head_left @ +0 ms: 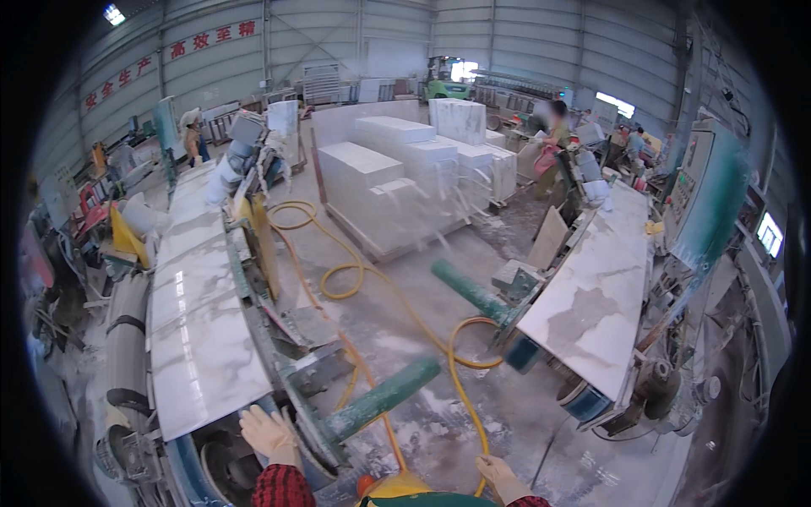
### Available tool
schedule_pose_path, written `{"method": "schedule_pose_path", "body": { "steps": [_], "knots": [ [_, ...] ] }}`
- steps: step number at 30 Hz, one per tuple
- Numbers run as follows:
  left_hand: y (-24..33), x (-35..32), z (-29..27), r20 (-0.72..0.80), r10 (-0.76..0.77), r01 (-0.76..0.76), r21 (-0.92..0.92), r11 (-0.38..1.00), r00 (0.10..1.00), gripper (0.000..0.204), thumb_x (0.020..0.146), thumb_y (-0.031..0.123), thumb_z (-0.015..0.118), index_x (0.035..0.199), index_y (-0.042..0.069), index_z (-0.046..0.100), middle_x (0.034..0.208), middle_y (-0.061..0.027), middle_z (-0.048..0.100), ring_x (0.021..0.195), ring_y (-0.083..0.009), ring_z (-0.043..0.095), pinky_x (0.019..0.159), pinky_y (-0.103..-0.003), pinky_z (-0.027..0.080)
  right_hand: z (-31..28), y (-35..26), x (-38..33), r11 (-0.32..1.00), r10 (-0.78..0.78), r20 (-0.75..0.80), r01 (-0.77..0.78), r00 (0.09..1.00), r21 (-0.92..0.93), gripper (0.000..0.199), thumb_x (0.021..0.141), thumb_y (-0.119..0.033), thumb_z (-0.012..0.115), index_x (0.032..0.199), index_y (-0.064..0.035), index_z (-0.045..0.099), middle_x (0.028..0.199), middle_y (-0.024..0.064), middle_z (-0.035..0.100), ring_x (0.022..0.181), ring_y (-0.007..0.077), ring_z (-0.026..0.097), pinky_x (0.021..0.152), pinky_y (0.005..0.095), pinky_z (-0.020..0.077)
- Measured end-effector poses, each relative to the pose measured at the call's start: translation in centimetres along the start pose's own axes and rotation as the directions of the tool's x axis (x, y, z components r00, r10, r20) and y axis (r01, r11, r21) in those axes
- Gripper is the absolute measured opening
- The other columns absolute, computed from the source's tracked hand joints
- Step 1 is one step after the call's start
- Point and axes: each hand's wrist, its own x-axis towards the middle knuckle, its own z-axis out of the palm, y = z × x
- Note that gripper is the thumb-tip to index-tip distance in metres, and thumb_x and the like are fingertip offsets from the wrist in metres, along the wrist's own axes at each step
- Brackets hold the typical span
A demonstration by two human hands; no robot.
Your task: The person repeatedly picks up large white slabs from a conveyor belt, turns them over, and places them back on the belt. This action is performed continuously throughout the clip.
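1. Two long marble slabs flank me on machine beds; the left slab (198, 313) is white with grey veins and runs away from me, its near edge just above my left hand; the right slab (596, 296) lies well apart across the wet floor (507, 406), tilted in the same direction.
2. Several white stone blocks (405, 177) stand stacked on the floor between the two lines, farther back, with water spraying off their near side.
3. A green roller (384, 397) juts from the left machine toward the middle of the floor, just right of my left hand; a second green roller (469, 291) sticks out from the right machine.
4. A yellow hose (460, 372) loops over the floor from beside the blocks down to my right hand.
5. My left hand (270, 435), in a pale glove above a red checked sleeve, rests flat and open on the machine frame just below the left slab's near edge; it grips nothing.
6. My right hand (498, 477), also gloved, sits at the lower edge with the fingers curled around the yellow hose, holding it.
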Motion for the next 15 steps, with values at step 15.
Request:
{"method": "schedule_pose_path", "body": {
  "steps": [15],
  "knots": [
    [-21.2, 4.3, -3.8, -0.334, 0.606, -0.687, -0.25, 0.682, 0.722, 0.053, 0.098, 0.019, 0.071, 0.148, 0.0, 0.062, 0.15, -0.0283, 0.06, 0.139, -0.0487, 0.053, 0.118, -0.059, 0.04, 10.4, -0.1, -6.6, 0.945, 0.024, -0.101, -0.056, 0.995, -0.321, 0.046, 0.099, -0.044, 0.066, 0.122, -0.0068, 0.08, 0.116, 0.0258, 0.078, 0.114, 0.0468, 0.073, 0.099, 0.0526, 0.0574]
  ]
}}
